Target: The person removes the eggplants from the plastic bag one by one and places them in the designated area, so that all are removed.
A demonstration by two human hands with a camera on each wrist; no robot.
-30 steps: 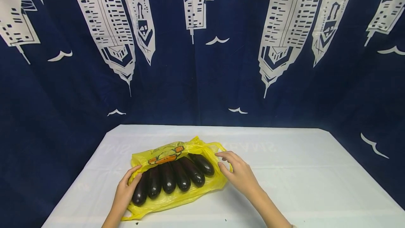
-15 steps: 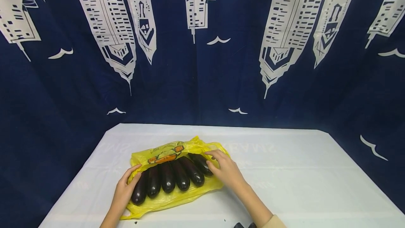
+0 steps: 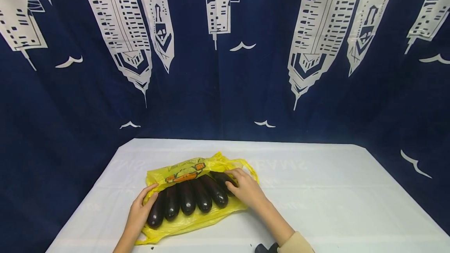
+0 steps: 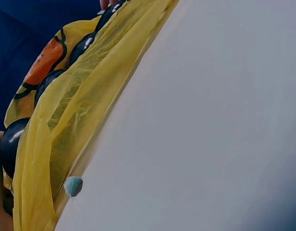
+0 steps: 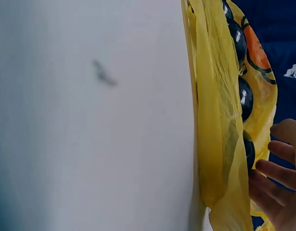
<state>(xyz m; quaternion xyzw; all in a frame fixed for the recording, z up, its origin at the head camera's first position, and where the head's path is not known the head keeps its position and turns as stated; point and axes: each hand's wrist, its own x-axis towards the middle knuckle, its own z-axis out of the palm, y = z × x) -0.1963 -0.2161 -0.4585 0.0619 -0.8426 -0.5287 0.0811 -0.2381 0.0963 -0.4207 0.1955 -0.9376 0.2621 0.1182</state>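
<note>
Right hand (image 3: pixel 247 188): we see it shifted leftward since the earlier frame, from the right edge of the yellow bag (image 3: pixel 188 225) onto the end eggplant (image 3: pixel 220 178); its fingers are spread, thumb and forefinger apart, with no firm grip showing.
Left hand (image 3: pixel 138 210): it stays at the bag's left edge beside the leftmost eggplant (image 3: pixel 155 214), thumb and forefinger apart; we cannot tell whether its hidden fingers pinch the film.
Slip risk: we judge the glossy skin slick, so a loose hold could let the end eggplant roll against its neighbour.
Snag risk: the film looks thin and slack, so a fingertip catching it could drag or tear the bag; the handle loop (image 3: pixel 251 169) near our right hand could hook it too.
Yellow bag: it lies flat, mouth facing us, with its printed flap (image 3: pixel 190 173) covering the far ends.
Eggplants: six, side by side inside the bag, rounded ends toward us.
Counter (image 3: pixel 334 198): white, under the bag, before a dark blue backdrop (image 3: pixel 225 89).
</note>
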